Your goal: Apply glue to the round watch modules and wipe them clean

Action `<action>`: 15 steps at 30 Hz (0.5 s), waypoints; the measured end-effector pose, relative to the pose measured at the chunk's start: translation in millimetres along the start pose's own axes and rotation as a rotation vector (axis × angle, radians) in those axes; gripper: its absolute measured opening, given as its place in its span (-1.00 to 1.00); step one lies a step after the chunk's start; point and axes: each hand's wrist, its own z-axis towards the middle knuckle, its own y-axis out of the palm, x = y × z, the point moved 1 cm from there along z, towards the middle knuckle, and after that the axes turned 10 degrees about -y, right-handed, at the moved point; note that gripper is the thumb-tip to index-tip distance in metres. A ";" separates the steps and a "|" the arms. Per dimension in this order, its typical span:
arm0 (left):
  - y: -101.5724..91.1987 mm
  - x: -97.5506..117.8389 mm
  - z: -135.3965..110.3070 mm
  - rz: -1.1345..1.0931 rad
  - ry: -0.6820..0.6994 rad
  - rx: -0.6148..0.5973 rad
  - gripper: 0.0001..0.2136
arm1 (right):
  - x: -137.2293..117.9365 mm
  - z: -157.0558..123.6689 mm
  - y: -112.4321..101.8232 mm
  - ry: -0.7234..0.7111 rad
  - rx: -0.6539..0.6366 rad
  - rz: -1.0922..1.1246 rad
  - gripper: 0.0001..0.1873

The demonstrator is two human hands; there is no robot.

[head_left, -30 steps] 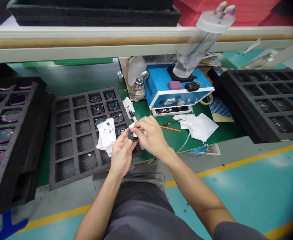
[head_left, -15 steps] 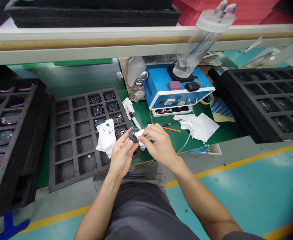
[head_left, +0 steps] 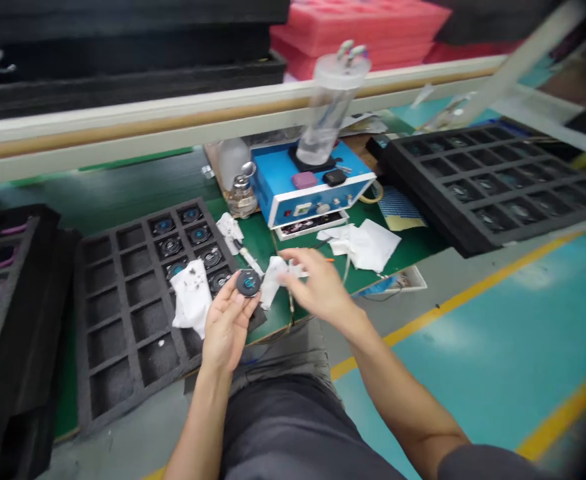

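Note:
My left hand (head_left: 227, 327) grips a small round black part (head_left: 248, 283) with a blue mark on its face, held up in front of the tray. Just to its right, my right hand (head_left: 317, 283) pinches a white wipe (head_left: 273, 281), which hangs apart from the part. A dark grey foam tray (head_left: 137, 357) lies on the left, with similar round parts (head_left: 210, 255) in several of its right-hand pockets. On the tray rests another white wipe (head_left: 193, 297) with small dark bits on it. A pen-like tool (head_left: 249, 260) lies behind my hands.
Behind my hands stands a blue machine box (head_left: 267, 180) with a clear cylinder (head_left: 325, 113) on top. A glass bottle (head_left: 243, 197) is beside it. Crumpled white paper (head_left: 373, 245) lies on the green mat. Foam trays (head_left: 493, 180) are stacked at right; more trays (head_left: 17, 320) stand at left.
My right hand has drawn the wipe off the round part and away to the right. The part's face now shows its blue mark. The camera view has swung right.

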 end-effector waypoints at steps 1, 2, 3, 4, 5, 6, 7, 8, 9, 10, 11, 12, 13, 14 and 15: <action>2.4 1.7 0.2 0.022 0.012 0.006 -0.63 | -10.6 3.5 2.5 -0.103 -0.025 0.056 -0.50; 4.7 3.6 0.8 0.051 0.025 0.015 -0.63 | -20.2 8.0 4.9 -0.217 -0.076 0.083 -0.39; 6.7 5.4 1.9 0.081 0.034 0.033 -0.63 | -27.9 13.3 6.9 -0.299 -0.120 0.082 -0.34; 8.4 6.9 3.5 0.111 0.039 0.038 -0.63 | -33.3 18.7 8.3 -0.361 -0.161 0.060 -0.36; 9.9 8.1 5.3 0.134 0.049 0.048 -0.63 | -36.4 23.8 8.9 -0.380 -0.169 0.030 -0.44; 11.0 8.8 6.9 0.151 0.057 0.058 -0.62 | -38.1 28.0 8.8 -0.396 -0.169 -0.005 -0.53; 12.1 9.2 8.0 0.170 0.065 0.070 -0.61 | -38.9 30.8 7.8 -0.411 -0.169 -0.036 -0.60; 13.1 9.1 8.4 0.191 0.068 0.081 -0.60 | -39.0 32.1 5.7 -0.417 -0.162 -0.063 -0.66; 14.2 8.9 8.0 0.210 0.064 0.087 -0.58 | -38.5 32.2 2.2 -0.421 -0.158 -0.085 -0.71; 15.6 8.6 7.0 0.226 0.054 0.087 -0.56 | -37.0 31.2 -3.3 -0.421 -0.153 -0.101 -0.73; 17.2 8.4 5.6 0.239 0.044 0.084 -0.54 | -33.9 29.8 -11.5 -0.412 -0.141 -0.106 -0.73; 19.0 8.3 4.0 0.252 0.035 0.076 -0.53 | -28.6 28.2 -23.0 -0.395 -0.121 -0.108 -0.71; 20.7 8.5 2.6 0.265 0.032 0.069 -0.52 | -20.3 26.9 -38.1 -0.377 -0.094 -0.105 -0.67; 22.0 8.9 1.3 0.279 0.034 0.069 -0.52 | -8.7 26.2 -57.3 -0.349 -0.045 -0.100 -0.64; 22.6 9.4 0.6 0.294 0.035 0.073 -0.52 | 6.4 26.6 -80.1 -0.323 0.000 -0.114 -0.62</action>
